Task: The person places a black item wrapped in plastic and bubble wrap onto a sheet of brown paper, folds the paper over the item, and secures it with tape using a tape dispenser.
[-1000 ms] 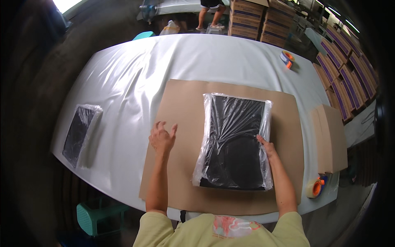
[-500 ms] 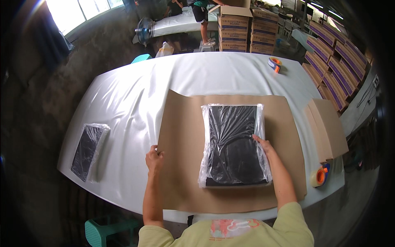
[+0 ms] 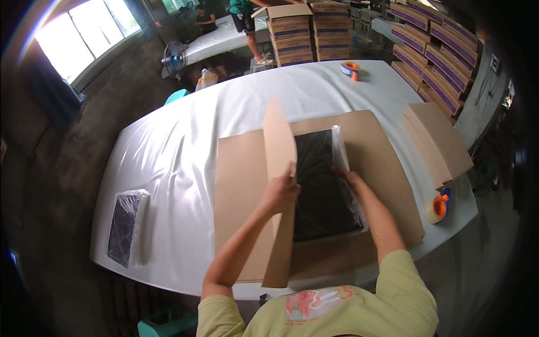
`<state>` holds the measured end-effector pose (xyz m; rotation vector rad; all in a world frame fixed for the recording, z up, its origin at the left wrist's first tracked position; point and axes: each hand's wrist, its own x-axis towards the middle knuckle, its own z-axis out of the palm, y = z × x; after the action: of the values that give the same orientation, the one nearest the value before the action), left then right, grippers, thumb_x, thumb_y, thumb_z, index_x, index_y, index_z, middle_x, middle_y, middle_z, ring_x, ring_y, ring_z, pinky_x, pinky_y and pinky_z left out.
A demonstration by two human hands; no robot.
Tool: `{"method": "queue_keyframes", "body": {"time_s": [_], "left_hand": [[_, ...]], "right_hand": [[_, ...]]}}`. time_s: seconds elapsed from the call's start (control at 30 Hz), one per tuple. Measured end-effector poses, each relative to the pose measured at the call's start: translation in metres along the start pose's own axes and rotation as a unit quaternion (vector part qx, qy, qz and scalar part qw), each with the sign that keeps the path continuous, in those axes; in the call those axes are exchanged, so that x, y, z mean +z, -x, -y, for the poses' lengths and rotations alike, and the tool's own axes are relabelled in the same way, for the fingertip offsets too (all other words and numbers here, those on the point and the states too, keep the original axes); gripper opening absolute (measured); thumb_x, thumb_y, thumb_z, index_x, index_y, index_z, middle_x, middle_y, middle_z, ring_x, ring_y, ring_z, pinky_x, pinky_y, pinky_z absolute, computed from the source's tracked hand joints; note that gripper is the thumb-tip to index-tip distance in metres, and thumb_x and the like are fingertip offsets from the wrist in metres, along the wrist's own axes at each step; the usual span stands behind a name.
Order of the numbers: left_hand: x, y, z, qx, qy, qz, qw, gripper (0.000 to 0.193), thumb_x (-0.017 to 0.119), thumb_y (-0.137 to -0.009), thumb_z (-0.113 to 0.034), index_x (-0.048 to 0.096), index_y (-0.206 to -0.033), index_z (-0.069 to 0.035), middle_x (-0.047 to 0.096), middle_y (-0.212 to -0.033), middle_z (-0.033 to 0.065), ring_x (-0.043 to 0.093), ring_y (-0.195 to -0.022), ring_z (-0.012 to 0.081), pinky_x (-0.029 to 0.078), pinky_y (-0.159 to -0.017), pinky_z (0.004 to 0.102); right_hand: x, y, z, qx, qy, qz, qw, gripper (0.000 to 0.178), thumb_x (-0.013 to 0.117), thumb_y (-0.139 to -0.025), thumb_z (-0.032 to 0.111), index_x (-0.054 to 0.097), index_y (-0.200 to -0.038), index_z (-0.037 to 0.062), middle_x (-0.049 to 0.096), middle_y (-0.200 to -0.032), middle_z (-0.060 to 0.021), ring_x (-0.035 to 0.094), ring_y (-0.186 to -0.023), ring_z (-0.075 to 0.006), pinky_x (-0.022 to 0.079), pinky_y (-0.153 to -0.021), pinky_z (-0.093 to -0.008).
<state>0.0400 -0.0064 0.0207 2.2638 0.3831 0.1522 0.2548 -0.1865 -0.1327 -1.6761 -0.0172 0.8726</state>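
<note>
A flat black package (image 3: 323, 185) in clear plastic lies on brown kraft paper (image 3: 238, 208) on the table. My left hand (image 3: 281, 194) grips the raised edge of a brown paper flap (image 3: 278, 146), which stands up and leans over the package's left part, hiding it. More brown paper lies flat to the left, under the flap. My right hand (image 3: 349, 178) holds the package's right side, its fingertips on the plastic near the edge.
A smaller plastic-wrapped black package (image 3: 126, 227) lies at the table's left. Two tape dispensers (image 3: 351, 70) (image 3: 439, 209) and a folded cardboard piece (image 3: 438, 143) lie to the right. Stacked cartons (image 3: 292, 42), a fan (image 3: 174, 58) and two people are beyond.
My left hand has moved right, lifting the paper's left edge up and over the package. My right hand stays at the package's right side. The view has shifted slightly.
</note>
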Motion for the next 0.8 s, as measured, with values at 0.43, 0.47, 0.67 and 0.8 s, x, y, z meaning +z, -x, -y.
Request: {"method": "queue_keyframes", "body": {"time_s": [0.43, 0.47, 0.67, 0.8], "left_hand": [[0.121, -0.031, 0.004, 0.009, -0.129, -0.009, 0.992, 0.059, 0.046, -0.073, -0.006, 0.035, -0.13, 0.005, 0.061, -0.082, 0.0261, 0.06, -0.077, 0.0415, 0.047, -0.069, 0.0469], [0.109, -0.033, -0.007, 0.001, -0.123, 0.004, 0.992, 0.058, 0.045, -0.075, -0.008, 0.036, -0.131, 0.001, 0.061, -0.085, 0.0268, 0.06, -0.08, 0.0416, 0.047, -0.072, 0.0471], [0.05, -0.017, -0.025, 0.004, -0.072, -0.02, 0.997, 0.056, 0.049, -0.081, -0.013, 0.033, -0.135, -0.007, 0.062, -0.086, 0.0239, 0.06, -0.082, 0.0377, 0.045, -0.073, 0.0436], [0.063, -0.019, -0.026, 0.002, -0.041, 0.002, 0.999, 0.057, 0.049, -0.082, -0.013, 0.032, -0.136, -0.008, 0.061, -0.087, 0.0239, 0.06, -0.083, 0.0384, 0.045, -0.074, 0.044]], "right_hand": [[0.011, 0.013, 0.013, 0.025, 0.027, -0.01, 0.999, 0.071, 0.081, -0.055, 0.049, 0.063, -0.094, -0.0071, 0.065, -0.085, -0.0147, 0.064, -0.072, -0.0225, 0.051, -0.066, -0.0341], [0.002, 0.02, 0.018, 0.029, 0.049, -0.013, 0.998, 0.075, 0.08, -0.053, 0.051, 0.062, -0.097, -0.0078, 0.065, -0.087, -0.0152, 0.064, -0.074, -0.0233, 0.051, -0.067, -0.0351], [-0.011, 0.033, 0.023, 0.022, 0.101, 0.011, 0.995, 0.082, 0.076, -0.057, 0.056, 0.059, -0.107, -0.0069, 0.062, -0.102, -0.0191, 0.061, -0.093, -0.0275, 0.046, -0.083, -0.0365], [-0.019, 0.015, 0.003, 0.003, 0.109, 0.008, 0.994, 0.078, 0.076, -0.057, 0.055, 0.061, -0.103, -0.0063, 0.062, -0.1, -0.0188, 0.061, -0.092, -0.0267, 0.046, -0.082, -0.0362]]}}
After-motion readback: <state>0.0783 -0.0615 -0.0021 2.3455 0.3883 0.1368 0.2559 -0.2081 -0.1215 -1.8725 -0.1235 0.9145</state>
